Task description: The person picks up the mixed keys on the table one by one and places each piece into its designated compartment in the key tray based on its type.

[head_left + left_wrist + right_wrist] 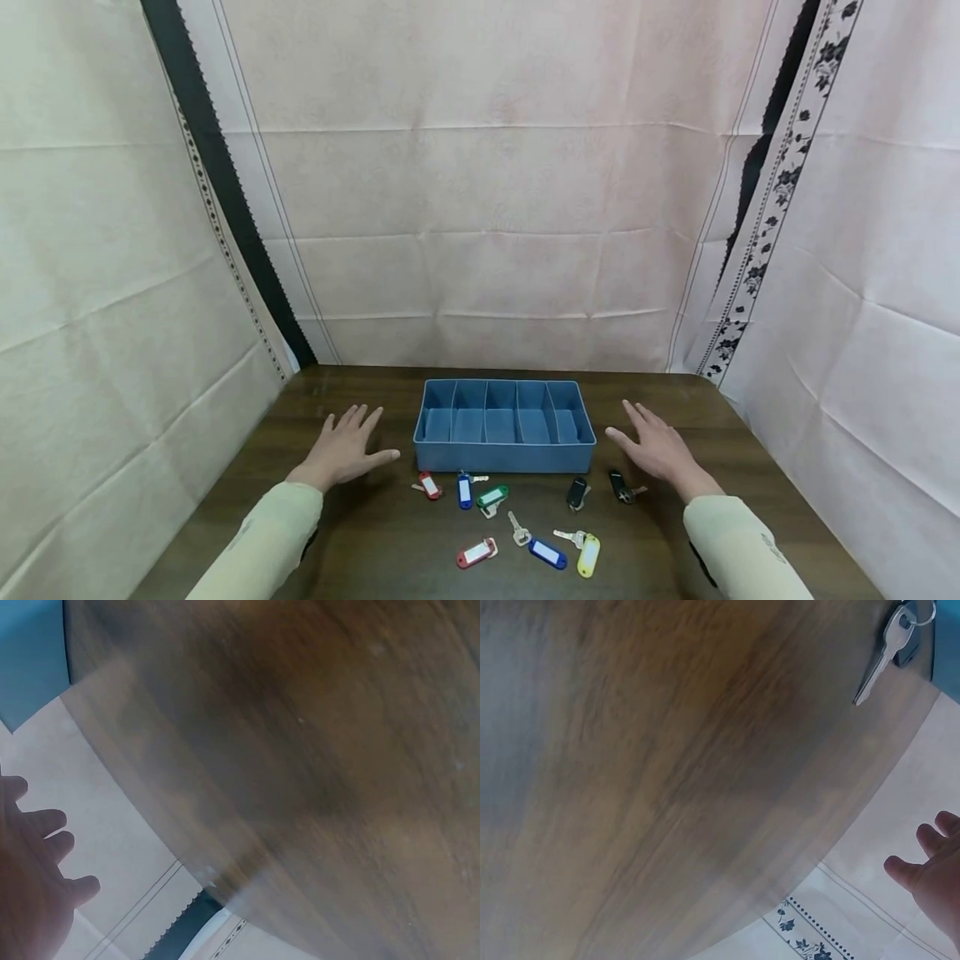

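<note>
L hand (347, 451) and R hand (660, 451), both empty w/ fingers spread, flank a blue five-compt. tray (504, 458), ctr. of the far half of a wooden table (375, 542); palm contact w/ tabletop can't be told. Tagged keys (477, 553) lie loose on the near side of the tray, incl. a black-tagged key (619, 485) near the R hand and a yellow-tagged key (588, 556) nearer, right of ctr. Keys look light, stiff, sturdy, metal prob. slippery; best pinched by the tag edges. Tray: prob. light, rigid plastic; grip at short end walls.
</note>
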Demonstrator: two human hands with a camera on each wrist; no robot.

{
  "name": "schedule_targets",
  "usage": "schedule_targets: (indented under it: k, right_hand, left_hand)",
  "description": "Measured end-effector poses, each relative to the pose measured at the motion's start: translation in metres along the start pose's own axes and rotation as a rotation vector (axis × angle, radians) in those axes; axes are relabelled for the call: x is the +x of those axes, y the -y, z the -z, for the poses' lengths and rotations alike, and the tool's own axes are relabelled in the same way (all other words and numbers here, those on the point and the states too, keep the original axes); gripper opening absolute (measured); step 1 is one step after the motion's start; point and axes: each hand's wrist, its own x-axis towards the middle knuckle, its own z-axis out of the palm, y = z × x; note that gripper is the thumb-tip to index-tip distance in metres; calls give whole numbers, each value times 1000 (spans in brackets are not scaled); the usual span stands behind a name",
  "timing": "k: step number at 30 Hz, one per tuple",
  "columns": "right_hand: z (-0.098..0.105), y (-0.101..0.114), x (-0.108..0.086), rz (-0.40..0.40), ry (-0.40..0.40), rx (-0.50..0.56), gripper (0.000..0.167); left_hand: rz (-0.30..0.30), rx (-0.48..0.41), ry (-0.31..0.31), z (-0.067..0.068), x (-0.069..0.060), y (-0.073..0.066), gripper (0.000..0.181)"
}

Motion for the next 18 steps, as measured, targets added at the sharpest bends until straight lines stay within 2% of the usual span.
schedule_targets:
  k: [8, 18]
  right_hand:
    - [-4, 11, 3, 0, 37, 120, 86]
    - [-7, 25, 7, 0, 85, 234, 86]
  left_hand:
    - [-5, -10, 12, -2, -7, -2, 98]
    - [-21, -31, 29, 2, -14, -9, 101]
